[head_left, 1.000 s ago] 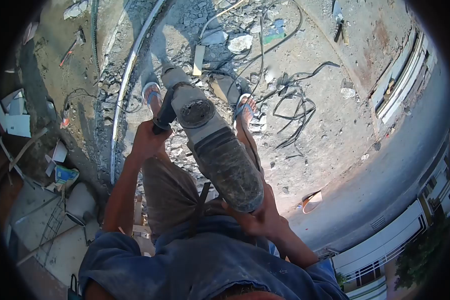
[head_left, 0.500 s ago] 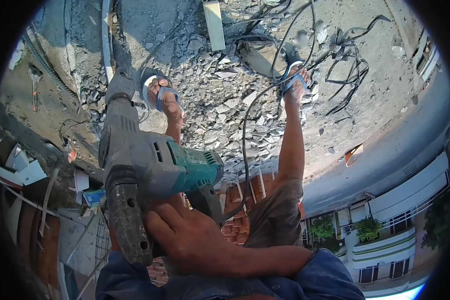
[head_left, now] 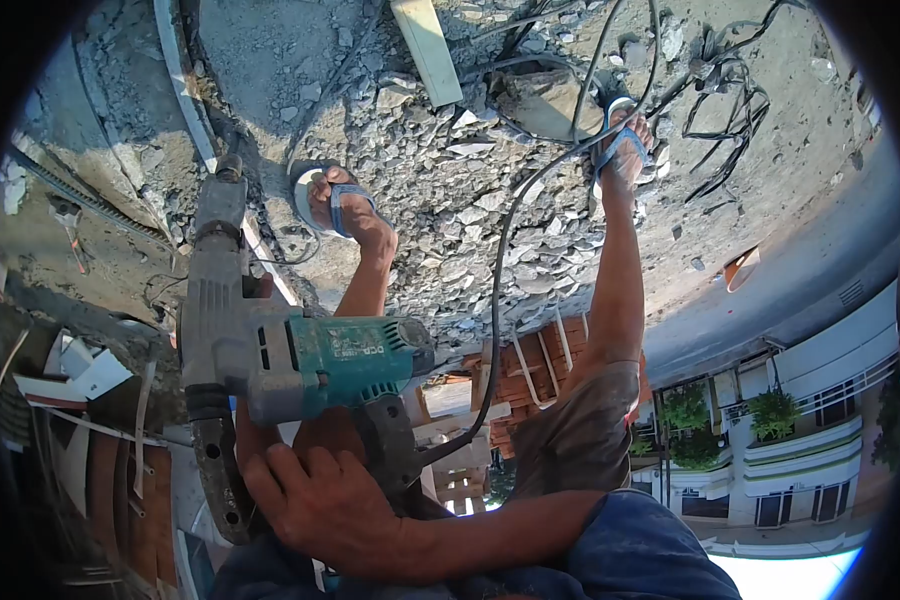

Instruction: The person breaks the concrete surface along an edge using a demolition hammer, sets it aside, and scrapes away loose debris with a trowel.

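A green and grey demolition hammer (head_left: 345, 360), dusty, hangs across the left of the head view. Its nose points up the picture toward the ground; I cannot make out a chisel in it. My right hand (head_left: 330, 505) is closed at the hammer's dark rear handle (head_left: 220, 470), its fingers curled. Most of my left hand (head_left: 260, 286) is hidden behind the tool; a fingertip shows beside the barrel, curled against it. A black power cord (head_left: 495, 310) runs from the hammer up over the rubble. Broken concrete (head_left: 470, 240) lies between my sandalled feet.
Tangled black cables (head_left: 735, 130) lie beyond my right foot (head_left: 622, 150). A pale bar (head_left: 428, 50) and a flat slab (head_left: 540, 100) rest on the rubble. Reddish bricks (head_left: 545, 370) are stacked behind me. A long metal strip (head_left: 182, 80) lies ahead on the left.
The hammer has shifted slightly left in view, its nose turned a little more upright, with my right hand lower. A left fingertip now shows beside the barrel. The ground has shifted with the camera.
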{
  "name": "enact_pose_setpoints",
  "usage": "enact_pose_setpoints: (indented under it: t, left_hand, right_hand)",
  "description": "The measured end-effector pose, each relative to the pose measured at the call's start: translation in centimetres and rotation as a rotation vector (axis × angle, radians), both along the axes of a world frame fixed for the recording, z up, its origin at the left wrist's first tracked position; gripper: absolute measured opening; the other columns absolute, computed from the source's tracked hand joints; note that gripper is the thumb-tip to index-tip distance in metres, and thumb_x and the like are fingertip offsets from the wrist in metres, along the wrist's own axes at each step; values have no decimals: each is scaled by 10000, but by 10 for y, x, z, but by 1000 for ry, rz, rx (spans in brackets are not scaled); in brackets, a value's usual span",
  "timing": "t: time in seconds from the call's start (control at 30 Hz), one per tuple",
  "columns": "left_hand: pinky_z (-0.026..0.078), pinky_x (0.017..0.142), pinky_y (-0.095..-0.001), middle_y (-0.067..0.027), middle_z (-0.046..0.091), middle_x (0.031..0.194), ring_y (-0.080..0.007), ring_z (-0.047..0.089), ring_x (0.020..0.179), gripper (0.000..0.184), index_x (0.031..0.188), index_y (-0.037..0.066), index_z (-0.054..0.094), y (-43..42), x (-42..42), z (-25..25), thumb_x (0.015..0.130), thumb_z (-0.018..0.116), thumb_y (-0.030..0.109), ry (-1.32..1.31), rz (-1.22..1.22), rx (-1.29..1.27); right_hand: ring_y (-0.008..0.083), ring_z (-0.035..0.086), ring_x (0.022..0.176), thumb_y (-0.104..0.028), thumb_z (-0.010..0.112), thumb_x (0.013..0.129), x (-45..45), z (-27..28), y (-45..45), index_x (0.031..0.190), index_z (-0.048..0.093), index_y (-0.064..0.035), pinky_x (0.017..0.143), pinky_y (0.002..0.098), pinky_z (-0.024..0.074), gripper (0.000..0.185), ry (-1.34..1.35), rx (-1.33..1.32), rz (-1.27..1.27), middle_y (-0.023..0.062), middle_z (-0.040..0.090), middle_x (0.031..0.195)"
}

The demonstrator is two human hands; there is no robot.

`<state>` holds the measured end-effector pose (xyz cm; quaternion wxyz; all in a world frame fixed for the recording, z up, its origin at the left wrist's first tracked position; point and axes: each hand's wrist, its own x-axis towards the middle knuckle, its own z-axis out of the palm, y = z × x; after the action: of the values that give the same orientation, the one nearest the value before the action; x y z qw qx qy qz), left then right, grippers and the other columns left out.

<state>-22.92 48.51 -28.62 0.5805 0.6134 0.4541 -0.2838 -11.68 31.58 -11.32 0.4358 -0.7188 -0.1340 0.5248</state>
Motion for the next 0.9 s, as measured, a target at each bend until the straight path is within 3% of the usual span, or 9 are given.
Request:
enact_pose_setpoints:
  t: [0.3,0.37,0.63,0.7,0.8,0.9]
  left_hand:
    - [487,753,-301,-104,666,923,-164,615,809,268,1045,-61,623,16,-1,-5,813,655,69,45,-10,-17]
    - [487,755,-304,-106,663,926,-167,614,813,273,1048,-62,619,19,-2,-6,813,655,73,48,-11,-22]
    - [485,761,-315,-116,654,937,-177,609,830,293,1059,-65,606,31,-2,3,815,657,89,78,-19,-20]
    - [485,763,-318,-118,651,940,-179,608,834,298,1061,-66,602,33,-4,6,816,657,93,84,-20,-14]
    - [484,766,-323,-122,648,944,-183,607,840,305,1065,-68,597,33,-9,11,817,658,99,101,-18,-8]
    - [484,768,-327,-126,644,949,-186,605,846,313,1069,-69,592,34,-13,8,818,658,105,104,-26,2]
  right_hand:
    - [235,609,673,-136,591,749,-15,-6,29,1019,551,3,555,339,525,307,-18,31,-38,102,545,857]
    - [257,632,655,-121,587,760,-14,-6,33,982,555,7,528,353,543,259,115,87,15,117,570,831]
    - [243,600,1044,-244,501,905,-22,4,73,1183,564,-99,846,405,495,320,558,-4,256,90,600,1040]
    - [211,647,618,-79,546,741,-19,1,60,1158,544,97,507,329,531,453,136,17,-60,168,628,858]
    - [197,605,868,-314,586,858,-19,4,67,1214,544,-82,672,333,494,427,399,-31,90,60,581,1070]
    - [226,618,808,-258,599,829,-22,-6,67,1167,540,-53,651,344,508,400,309,24,50,90,595,1011]
